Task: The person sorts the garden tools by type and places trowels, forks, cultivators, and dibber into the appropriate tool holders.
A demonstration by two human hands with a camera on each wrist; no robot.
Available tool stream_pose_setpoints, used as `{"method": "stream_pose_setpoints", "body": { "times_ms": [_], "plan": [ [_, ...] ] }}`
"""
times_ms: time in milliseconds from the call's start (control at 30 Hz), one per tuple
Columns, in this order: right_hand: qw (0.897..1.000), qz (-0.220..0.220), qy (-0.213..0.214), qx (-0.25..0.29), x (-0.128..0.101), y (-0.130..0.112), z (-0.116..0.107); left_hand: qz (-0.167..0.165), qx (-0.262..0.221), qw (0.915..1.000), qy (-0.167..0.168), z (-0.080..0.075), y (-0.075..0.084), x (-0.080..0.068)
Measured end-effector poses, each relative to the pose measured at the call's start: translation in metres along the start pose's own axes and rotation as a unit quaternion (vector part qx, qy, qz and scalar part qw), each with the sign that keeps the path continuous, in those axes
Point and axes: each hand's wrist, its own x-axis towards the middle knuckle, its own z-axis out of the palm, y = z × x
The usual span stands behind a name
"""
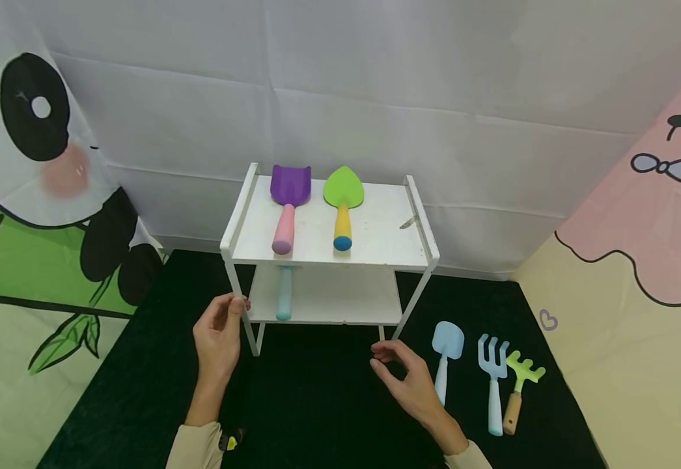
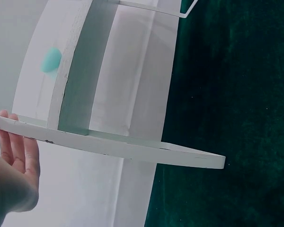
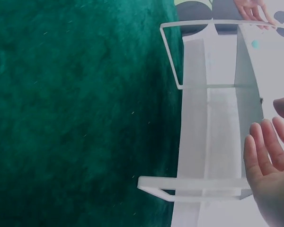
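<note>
A white two-tier rack (image 1: pixel 375 241) stands on the dark green cloth. My left hand (image 1: pixel 219 335) pinches its left front leg, thumb on one side and fingers on the other; the left wrist view shows these fingers (image 2: pixel 18 151) behind the leg. Beside the right front leg, my right hand (image 1: pixel 407 381) holds nothing, its fingers loosely bent. On the top tier lie a purple toy shovel (image 1: pixel 290 185) with a pink handle and a green toy trowel (image 1: pixel 343 187) with a yellow handle. A light blue handle (image 1: pixel 284 296) shows on the lower tier, its other end hidden.
To the right on the cloth lie a light blue toy spade (image 1: pixel 448 340), a light blue toy fork (image 1: pixel 494 384) and a green toy rake (image 1: pixel 522 374) with a tan handle. A white fabric backdrop (image 1: pixel 346 85) rises behind the rack, with cartoon-printed panels at both sides.
</note>
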Motion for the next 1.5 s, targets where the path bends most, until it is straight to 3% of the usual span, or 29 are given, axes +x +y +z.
{"method": "stream_pose_setpoints", "body": {
  "times_ms": [367, 600, 800, 1100, 1267, 1500],
  "plan": [
    [0.999, 0.049, 0.011, -0.023, -0.016, 0.013, -0.016, -0.001, -0.001, 1.0, 0.002, 0.0, 0.0, -0.001],
    [0.993, 0.103, 0.02, -0.047, -0.031, 0.056, -0.019, -0.005, -0.002, 1.0, -0.001, 0.001, 0.0, -0.001],
    [0.989, 0.131, 0.024, -0.064, -0.041, 0.072, -0.028, 0.001, -0.005, 1.0, -0.001, 0.001, 0.001, -0.001],
    [0.968, 0.219, 0.039, -0.114, -0.051, 0.083, -0.041, -0.01, 0.007, 0.9999, 0.002, 0.0, -0.002, -0.001],
    [0.961, 0.233, 0.056, -0.135, -0.057, 0.09, -0.048, -0.014, 0.016, 0.9998, -0.001, -0.001, -0.003, -0.001],
    [0.944, 0.274, 0.049, -0.177, -0.062, 0.098, -0.057, -0.018, 0.017, 0.9997, -0.01, -0.002, -0.003, 0.0]
  ]
}}
